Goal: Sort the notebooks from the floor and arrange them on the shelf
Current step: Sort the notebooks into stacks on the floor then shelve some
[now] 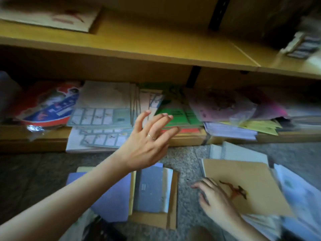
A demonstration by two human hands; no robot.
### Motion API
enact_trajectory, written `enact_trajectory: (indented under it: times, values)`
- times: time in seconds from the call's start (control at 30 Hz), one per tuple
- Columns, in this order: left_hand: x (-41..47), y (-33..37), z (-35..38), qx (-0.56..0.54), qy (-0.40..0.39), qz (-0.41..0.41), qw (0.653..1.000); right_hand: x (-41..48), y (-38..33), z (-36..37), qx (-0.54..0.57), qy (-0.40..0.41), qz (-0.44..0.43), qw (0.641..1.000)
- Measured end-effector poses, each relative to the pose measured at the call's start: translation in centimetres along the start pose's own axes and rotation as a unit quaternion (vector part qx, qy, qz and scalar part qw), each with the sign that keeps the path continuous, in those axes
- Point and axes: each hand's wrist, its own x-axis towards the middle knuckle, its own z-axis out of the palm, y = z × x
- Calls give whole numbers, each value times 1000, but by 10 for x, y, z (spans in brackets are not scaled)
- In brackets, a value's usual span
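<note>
My left hand [149,140] hovers with fingers spread in front of the bottom shelf [187,136], empty, just before a green notebook stack [175,113]. My right hand [212,199] rests on the left edge of a brown notebook with a red-brown animal print [243,176], which tops a pile on the floor at the right; whether it grips the cover is unclear. A second floor pile of purple, grey-blue and brown notebooks [149,188] lies under my left forearm. On the shelf lie pale grid-cover notebooks [104,108] and pink ones [222,105].
A red and blue packet [50,108] sits at the shelf's left end, yellow papers [257,126] at its right. The yellow upper shelf board [139,42] overhangs, with a flat booklet [52,16] on it. Speckled grey floor [185,159] shows between the piles.
</note>
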Motion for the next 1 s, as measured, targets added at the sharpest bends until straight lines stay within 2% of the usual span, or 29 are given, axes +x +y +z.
enact_trajectory:
  times: [0.07,0.1,0.2,0.3,0.47,0.63,1.0]
  values:
    - [-5,18,5,-28,-20,-61,998,-17,23,2,-130,-6,-39,991]
    - [-9,26,7,-39,-36,-93,994,-22,32,3,-176,-19,-30,984]
    - [-23,46,12,-68,-84,-161,981,-26,58,6,-222,-34,24,974]
    - [-37,57,13,-74,-129,-162,975,-26,71,10,-228,-30,71,971]
    - [-44,64,11,-89,-155,-141,974,-21,74,12,-212,-15,72,975]
    - [-44,64,8,-96,-161,-143,972,-23,74,-3,-172,-55,73,981]
    - [-49,59,1,-94,-186,-159,965,-37,63,10,-173,-45,1,984]
